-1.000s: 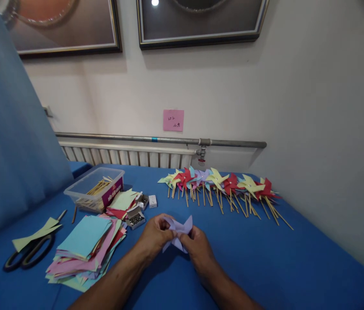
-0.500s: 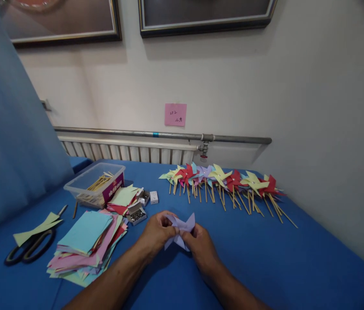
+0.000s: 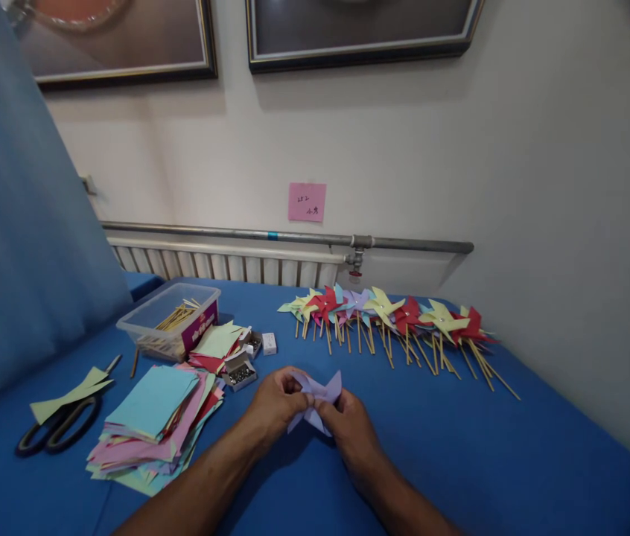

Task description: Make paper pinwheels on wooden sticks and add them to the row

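A purple paper pinwheel [image 3: 326,393] is held between both hands over the blue table [image 3: 438,432]. My left hand [image 3: 277,406] grips its left side, with the thumb pressed at the centre. From the right, my right hand [image 3: 351,426] pinches it, its thumb meeting the left one at the middle. The thumbs hide the pinwheel's centre, and no stick shows on it. Just left of my left hand lies an open small box of metal pins [image 3: 240,374].
A stack of coloured paper [image 3: 153,402] and scissors [image 3: 61,424] with green paper over them lie left. Behind are a plastic tub [image 3: 147,324] of sticks, more paper squares [image 3: 215,342] and a small white box [image 3: 269,343]. Finished pinwheels [image 3: 385,307] line the back right.
The view has shifted slightly, so everything appears a little to the right. Both hands stay on the purple pinwheel with almost the same hold.
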{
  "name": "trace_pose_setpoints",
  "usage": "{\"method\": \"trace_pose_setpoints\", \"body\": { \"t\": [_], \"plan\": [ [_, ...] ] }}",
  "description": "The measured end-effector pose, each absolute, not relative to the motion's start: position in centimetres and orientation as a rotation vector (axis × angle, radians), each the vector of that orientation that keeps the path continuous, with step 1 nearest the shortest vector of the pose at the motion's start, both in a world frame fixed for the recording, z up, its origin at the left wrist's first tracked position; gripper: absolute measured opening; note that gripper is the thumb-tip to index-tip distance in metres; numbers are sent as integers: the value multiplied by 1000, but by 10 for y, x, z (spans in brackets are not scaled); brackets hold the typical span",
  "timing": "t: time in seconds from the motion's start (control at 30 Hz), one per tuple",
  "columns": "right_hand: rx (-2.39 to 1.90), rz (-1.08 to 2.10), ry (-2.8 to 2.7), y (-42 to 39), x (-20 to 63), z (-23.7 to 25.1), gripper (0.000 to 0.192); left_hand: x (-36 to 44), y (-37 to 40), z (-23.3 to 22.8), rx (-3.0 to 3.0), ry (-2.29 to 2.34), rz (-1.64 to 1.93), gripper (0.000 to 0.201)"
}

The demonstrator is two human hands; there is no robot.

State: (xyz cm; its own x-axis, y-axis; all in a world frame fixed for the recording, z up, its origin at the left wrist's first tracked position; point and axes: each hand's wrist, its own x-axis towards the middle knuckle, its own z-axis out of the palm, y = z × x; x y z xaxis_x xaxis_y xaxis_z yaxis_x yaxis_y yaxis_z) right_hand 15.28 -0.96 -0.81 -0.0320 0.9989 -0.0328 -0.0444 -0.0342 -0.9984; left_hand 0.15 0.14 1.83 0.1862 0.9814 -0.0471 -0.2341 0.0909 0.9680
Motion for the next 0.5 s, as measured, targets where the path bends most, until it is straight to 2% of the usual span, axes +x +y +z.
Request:
{"method": "trace_pose_setpoints", "body": {
  "t": [0.17, 0.27, 0.4, 0.5],
  "plan": [
    [-1118, 1353, -1075, -11, 154, -3, 31, -21, 4, 36, 1198, 1064, 1181, 26],
    [-1037, 1424, -978, -14, 155, 3, 27, -53, 8, 54, 1574, 1433, 1199, 21],
    [-1024, 1448, -916, -17, 156, 7, 23, -86, 9, 68, 2028, 2084, 733, 23],
    [-1027, 1454, -901, -17, 157, 5, 24, -90, 11, 66, 2144, 2210, 363, 30]
  ]
}}
